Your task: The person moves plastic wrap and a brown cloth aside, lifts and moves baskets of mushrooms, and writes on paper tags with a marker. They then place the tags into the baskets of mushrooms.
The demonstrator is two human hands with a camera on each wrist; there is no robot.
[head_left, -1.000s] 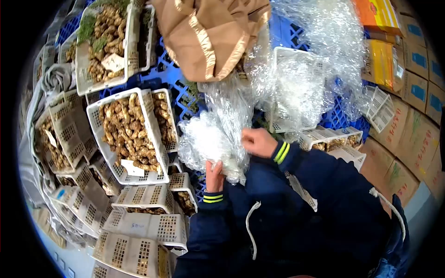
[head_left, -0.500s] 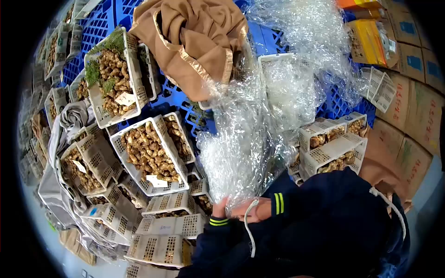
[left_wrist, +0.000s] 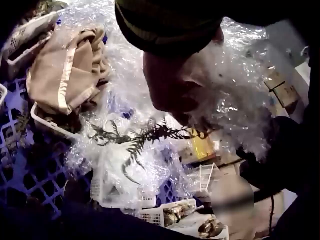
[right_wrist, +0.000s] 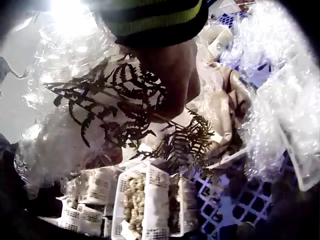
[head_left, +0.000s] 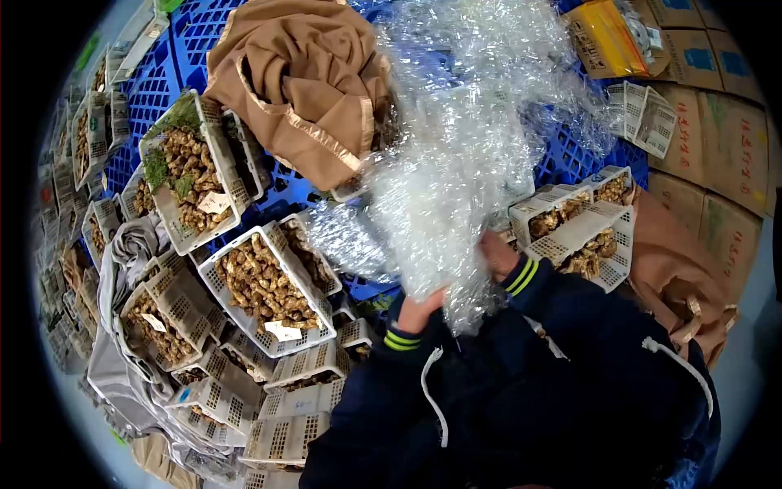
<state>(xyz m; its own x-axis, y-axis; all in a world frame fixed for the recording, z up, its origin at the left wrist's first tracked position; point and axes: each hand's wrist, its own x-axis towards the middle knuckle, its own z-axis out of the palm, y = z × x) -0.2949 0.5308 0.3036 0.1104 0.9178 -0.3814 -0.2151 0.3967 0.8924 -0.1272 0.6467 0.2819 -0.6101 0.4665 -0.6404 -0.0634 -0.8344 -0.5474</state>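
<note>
**Gloss against matt, head view**

Clear plastic film (head_left: 444,187) at one o'clock is crinkled, glossy; brown cloth (head_left: 301,69) at eleven is matt, its edging (head_left: 322,140) satiny. A white crate (head_left: 303,343) at eight is smooth plastic; boxes (head_left: 729,151) near three, matt cardboard.

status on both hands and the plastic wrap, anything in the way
Left hand grips clear plastic wrap; right hand beside it, hold unclear. Wrap bunched, trailing over blue pallet. Fern fronds near right hand, might snag.

Blue lattice pallets (head_left: 195,41) carry white plastic baskets (head_left: 298,275) — and, farther right, crumpled clear film (head_left: 521,69).
</note>
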